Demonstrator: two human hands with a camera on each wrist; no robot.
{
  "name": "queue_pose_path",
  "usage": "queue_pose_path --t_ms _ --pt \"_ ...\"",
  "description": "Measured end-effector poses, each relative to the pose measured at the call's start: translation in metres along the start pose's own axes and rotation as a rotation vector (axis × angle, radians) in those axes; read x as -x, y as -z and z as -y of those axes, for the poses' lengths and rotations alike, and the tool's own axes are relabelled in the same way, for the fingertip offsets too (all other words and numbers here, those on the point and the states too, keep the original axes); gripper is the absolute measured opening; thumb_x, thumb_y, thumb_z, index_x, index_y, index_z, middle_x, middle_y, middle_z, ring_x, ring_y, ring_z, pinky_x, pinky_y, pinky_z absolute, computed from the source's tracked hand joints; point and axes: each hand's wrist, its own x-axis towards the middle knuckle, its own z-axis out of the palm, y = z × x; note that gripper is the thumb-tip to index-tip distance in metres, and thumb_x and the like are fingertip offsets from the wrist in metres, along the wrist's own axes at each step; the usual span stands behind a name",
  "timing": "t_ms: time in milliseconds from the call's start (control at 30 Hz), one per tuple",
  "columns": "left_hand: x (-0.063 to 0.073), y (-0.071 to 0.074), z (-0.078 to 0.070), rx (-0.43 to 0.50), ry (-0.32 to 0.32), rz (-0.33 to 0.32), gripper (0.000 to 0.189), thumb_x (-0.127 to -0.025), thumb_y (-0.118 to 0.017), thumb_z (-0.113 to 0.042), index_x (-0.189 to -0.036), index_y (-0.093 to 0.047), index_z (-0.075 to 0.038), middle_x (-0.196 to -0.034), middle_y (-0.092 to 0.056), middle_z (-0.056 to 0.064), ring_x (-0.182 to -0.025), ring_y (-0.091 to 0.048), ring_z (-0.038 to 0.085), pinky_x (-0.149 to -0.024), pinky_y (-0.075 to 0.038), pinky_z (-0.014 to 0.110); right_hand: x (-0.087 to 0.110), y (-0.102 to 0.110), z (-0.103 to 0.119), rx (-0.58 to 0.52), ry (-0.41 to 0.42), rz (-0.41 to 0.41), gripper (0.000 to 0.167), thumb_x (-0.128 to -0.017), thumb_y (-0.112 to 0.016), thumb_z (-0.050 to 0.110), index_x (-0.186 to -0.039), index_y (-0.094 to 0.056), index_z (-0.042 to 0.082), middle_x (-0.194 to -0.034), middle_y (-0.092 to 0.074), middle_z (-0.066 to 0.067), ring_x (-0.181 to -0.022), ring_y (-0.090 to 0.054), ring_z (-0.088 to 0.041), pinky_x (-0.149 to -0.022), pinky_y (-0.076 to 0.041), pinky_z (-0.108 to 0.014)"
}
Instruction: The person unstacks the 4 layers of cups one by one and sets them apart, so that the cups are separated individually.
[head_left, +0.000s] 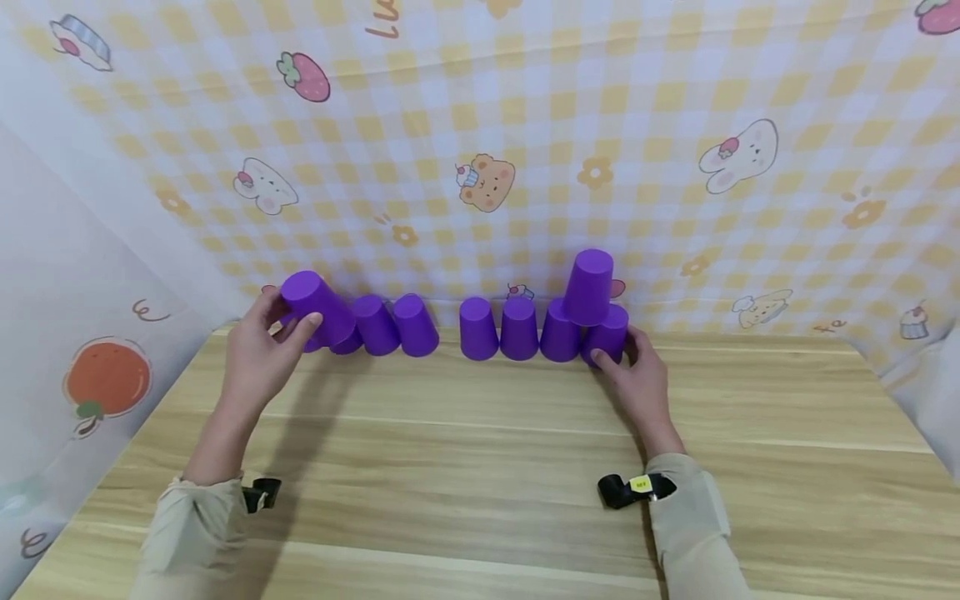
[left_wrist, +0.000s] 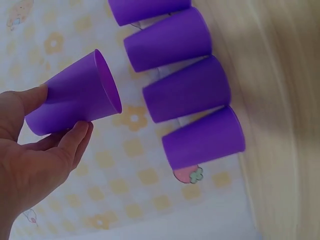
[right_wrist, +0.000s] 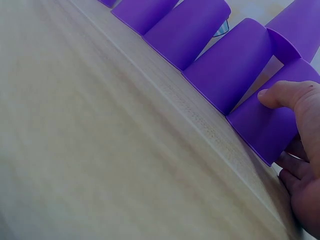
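Observation:
My left hand (head_left: 258,354) holds a purple cup (head_left: 321,307) upside down, thumb on one side and fingers on the other. In the left wrist view this cup (left_wrist: 75,97) is raised clear of a row of upside-down purple cups (left_wrist: 190,92). My right hand (head_left: 641,383) grips the rightmost purple cup (head_left: 609,332) of a second row, thumb on its near side and fingers around its far side. Another upside-down cup (head_left: 590,287) stands on top of that cup and its neighbour (head_left: 558,332).
Two more upside-down cups, one at the row's left end (head_left: 478,331) and one beside it (head_left: 518,331), stand across a gap from the left row. Behind them hangs a checked cloth (head_left: 540,125) with cartoon prints. The wooden table (head_left: 465,467) stretches in front.

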Motion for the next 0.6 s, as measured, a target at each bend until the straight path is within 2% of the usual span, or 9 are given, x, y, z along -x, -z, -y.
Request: queue_pose_path --t_ms 233,367,600 --pt "0.005 0.008 0.015 -0.020 0.066 0.000 0.054 -0.089 -0.063 -0.014 -0.133 -0.041 0.007 -0.122 -0.052 0.026 -0.112 -0.050 0.035 -0.088 -0.045 0.017 -0.001 -0.001 0.000 -0.001 0.004 -0.001 0.066 -0.086 -0.067 0.021 -0.139 -0.035 -0.003 -0.138 -0.040 -0.024 -0.127 -0.039 -0.034 -0.106 -0.032 -0.039" --pt "0.005 0.011 0.019 -0.020 0.078 -0.008 0.055 -0.089 -0.063 -0.013 -0.134 -0.040 0.007 -0.123 -0.052 0.026 -0.111 -0.050 0.035 -0.088 -0.045 0.017 -0.001 -0.001 0.000 -0.004 0.007 -0.001 0.066 -0.086 -0.067 0.021 -0.139 -0.035 -0.003 -0.138 -0.040 -0.024 -0.128 -0.038 -0.033 -0.106 -0.032 -0.039" --pt "0.008 0.016 0.026 -0.040 0.111 -0.022 0.055 -0.089 -0.063 -0.016 -0.134 -0.042 0.006 -0.121 -0.054 0.025 -0.109 -0.052 0.029 -0.084 -0.044 0.012 -0.001 0.000 0.000 -0.008 0.009 -0.002 0.066 -0.086 -0.067 0.021 -0.139 -0.034 -0.003 -0.138 -0.041 -0.024 -0.127 -0.039 -0.033 -0.106 -0.032 -0.039"
